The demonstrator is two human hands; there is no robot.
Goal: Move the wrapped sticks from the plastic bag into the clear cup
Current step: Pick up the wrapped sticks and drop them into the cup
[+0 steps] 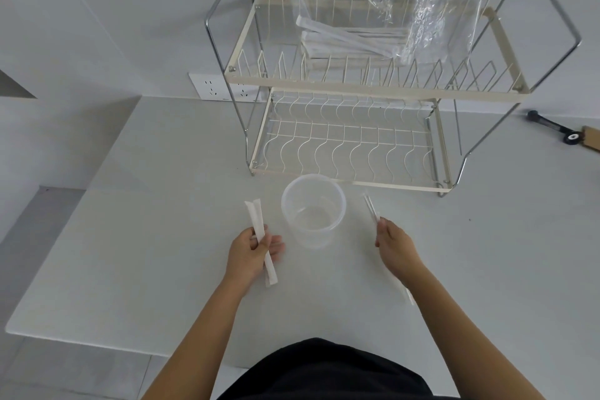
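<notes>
Left hand (251, 252) and right hand (394, 243) each pinch a wrapped stick (259, 237) upright beside the empty clear cup (313, 209), apparently poised to drop them in.

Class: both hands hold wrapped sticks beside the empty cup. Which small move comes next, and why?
Probably tip the left hand inward and drop its wrapped sticks upright into the clear cup: the cup looks empty and stands just beside that hand.
</notes>
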